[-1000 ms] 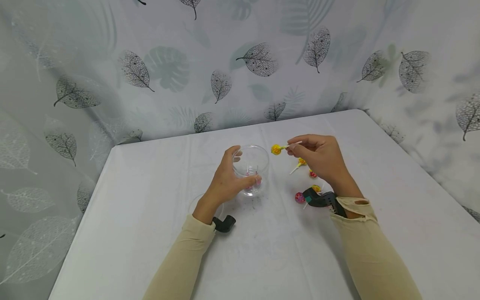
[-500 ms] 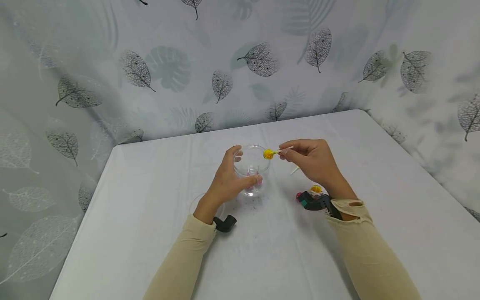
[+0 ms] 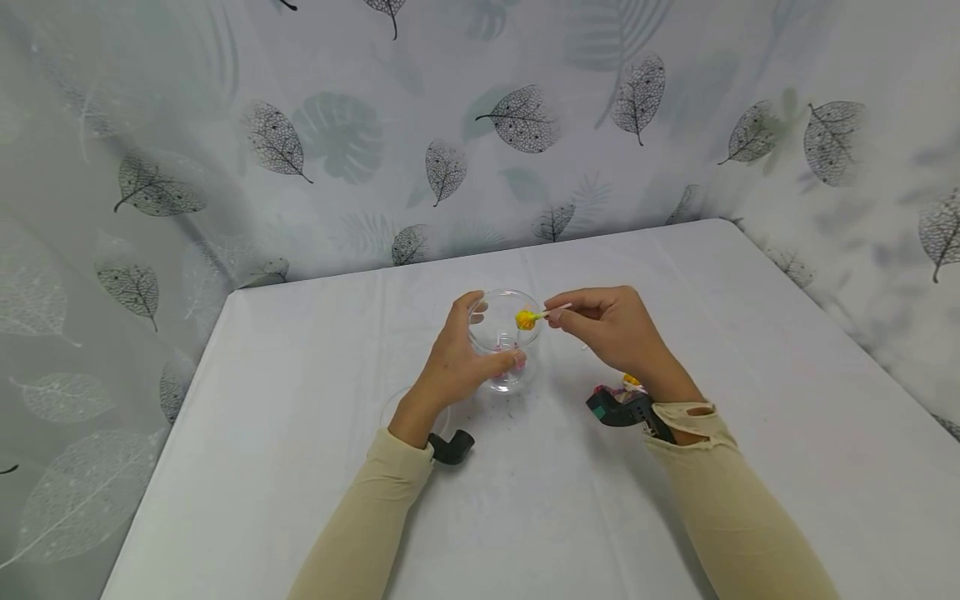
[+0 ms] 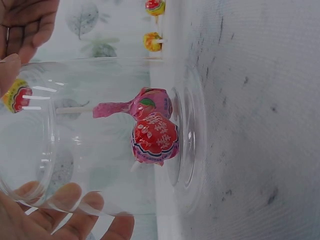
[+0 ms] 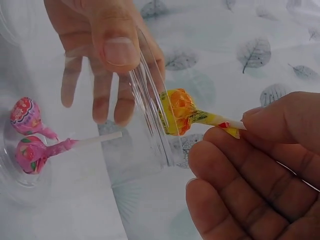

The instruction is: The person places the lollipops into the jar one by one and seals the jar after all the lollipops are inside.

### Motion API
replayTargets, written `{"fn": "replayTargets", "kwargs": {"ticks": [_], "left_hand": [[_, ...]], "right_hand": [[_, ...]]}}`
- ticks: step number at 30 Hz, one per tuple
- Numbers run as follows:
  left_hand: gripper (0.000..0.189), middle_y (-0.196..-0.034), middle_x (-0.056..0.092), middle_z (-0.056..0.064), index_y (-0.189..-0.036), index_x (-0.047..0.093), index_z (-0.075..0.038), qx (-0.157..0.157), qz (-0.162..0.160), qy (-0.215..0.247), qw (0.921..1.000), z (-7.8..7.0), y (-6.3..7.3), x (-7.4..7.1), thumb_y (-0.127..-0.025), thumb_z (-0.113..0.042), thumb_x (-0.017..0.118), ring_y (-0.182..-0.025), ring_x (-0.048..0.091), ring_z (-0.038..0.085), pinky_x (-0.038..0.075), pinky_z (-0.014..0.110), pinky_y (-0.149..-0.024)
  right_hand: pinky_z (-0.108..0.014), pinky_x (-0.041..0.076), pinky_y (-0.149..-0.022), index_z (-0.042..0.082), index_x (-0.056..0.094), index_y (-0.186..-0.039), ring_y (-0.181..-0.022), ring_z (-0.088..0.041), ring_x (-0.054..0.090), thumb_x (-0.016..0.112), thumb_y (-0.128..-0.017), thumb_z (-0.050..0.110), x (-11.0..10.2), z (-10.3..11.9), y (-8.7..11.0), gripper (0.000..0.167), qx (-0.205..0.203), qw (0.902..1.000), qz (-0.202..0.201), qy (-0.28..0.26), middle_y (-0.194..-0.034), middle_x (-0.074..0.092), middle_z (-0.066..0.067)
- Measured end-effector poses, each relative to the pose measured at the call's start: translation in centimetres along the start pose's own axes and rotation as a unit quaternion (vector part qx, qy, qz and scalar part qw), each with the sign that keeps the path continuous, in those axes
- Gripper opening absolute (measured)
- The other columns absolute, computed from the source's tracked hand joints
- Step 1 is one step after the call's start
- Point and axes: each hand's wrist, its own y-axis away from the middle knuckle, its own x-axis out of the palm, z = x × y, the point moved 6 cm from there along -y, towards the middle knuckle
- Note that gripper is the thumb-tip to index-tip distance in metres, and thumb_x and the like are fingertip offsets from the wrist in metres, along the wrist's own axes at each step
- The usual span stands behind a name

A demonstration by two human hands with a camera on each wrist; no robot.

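My left hand grips a clear round jar from its left side, thumb across the front. Two pink-wrapped lollipops lie at the jar's bottom; one pink lollipop shows a red label, and its neighbour's white stick points toward the mouth. Between thumb and fingers, my right hand pinches the stick of a yellow lollipop. In the head view, that candy overlaps the right side of the jar's rim; the right wrist view has it right by the rim. Whether it touches the glass, I cannot tell.
More lollipops lie on the white-covered table, partly hidden by my right wrist and its black camera mount. A clear round piece, perhaps a lid, sits under my left wrist. A leaf-print curtain stands behind.
My right hand has moved left and slightly nearer, bringing the yellow lollipop from beside the jar to over its rim. The left hand and jar stay put.
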Motion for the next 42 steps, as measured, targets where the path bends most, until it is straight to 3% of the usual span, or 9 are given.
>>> {"fn": "replayTargets", "kwargs": {"ticks": [18, 24, 31, 42], "left_hand": [[0.105, -0.154, 0.047, 0.005, -0.160, 0.026, -0.023, 0.003, 0.000, 0.001, 1.0000, 0.1, 0.0, 0.0, -0.080, -0.046, 0.090, -0.142, 0.045, 0.024, 0.041, 0.055, -0.115], [0.103, -0.155, 0.047, 0.008, -0.160, 0.027, -0.023, 0.011, 0.001, 0.010, 0.9999, 0.1, 0.0, 0.0, -0.081, -0.047, 0.088, -0.140, 0.044, 0.023, 0.042, 0.055, -0.113], [0.102, -0.156, 0.046, 0.009, -0.160, 0.026, -0.023, 0.008, 0.003, 0.009, 0.9999, 0.0, 0.1, -0.1, -0.082, -0.048, 0.087, -0.142, 0.044, 0.024, 0.041, 0.056, -0.113], [0.103, -0.156, 0.046, 0.008, -0.160, 0.027, -0.023, 0.004, 0.002, 0.009, 0.9999, 0.1, 0.0, 0.0, -0.081, -0.049, 0.087, -0.142, 0.044, 0.024, 0.041, 0.055, -0.114]], "right_hand": [[-0.024, 0.058, -0.079, 0.006, 0.080, -0.113, -0.090, -0.018, 0.076, 0.073, -0.097, 0.010, 0.7, 0.0, -0.1, 0.018, 0.008, 0.9997, 0.019, -0.014, -0.104, 0.079, -0.008], [-0.023, 0.056, -0.080, 0.007, 0.075, -0.124, -0.097, -0.015, 0.072, 0.071, -0.099, 0.016, 0.1, 0.0, -0.1, 0.027, -0.005, 0.9999, -0.010, 0.012, -0.116, 0.077, -0.008], [-0.023, 0.053, -0.081, 0.008, 0.075, -0.124, -0.100, -0.017, 0.070, 0.068, -0.101, 0.018, -0.5, 0.1, -0.1, 0.026, -0.006, 0.9989, -0.029, 0.035, -0.118, 0.076, -0.008], [-0.023, 0.051, -0.081, 0.009, 0.074, -0.126, -0.098, -0.008, 0.069, 0.067, -0.102, 0.019, -2.1, -0.6, -0.1, 0.026, 0.011, 0.9971, -0.056, 0.051, -0.119, 0.076, -0.009]]}}
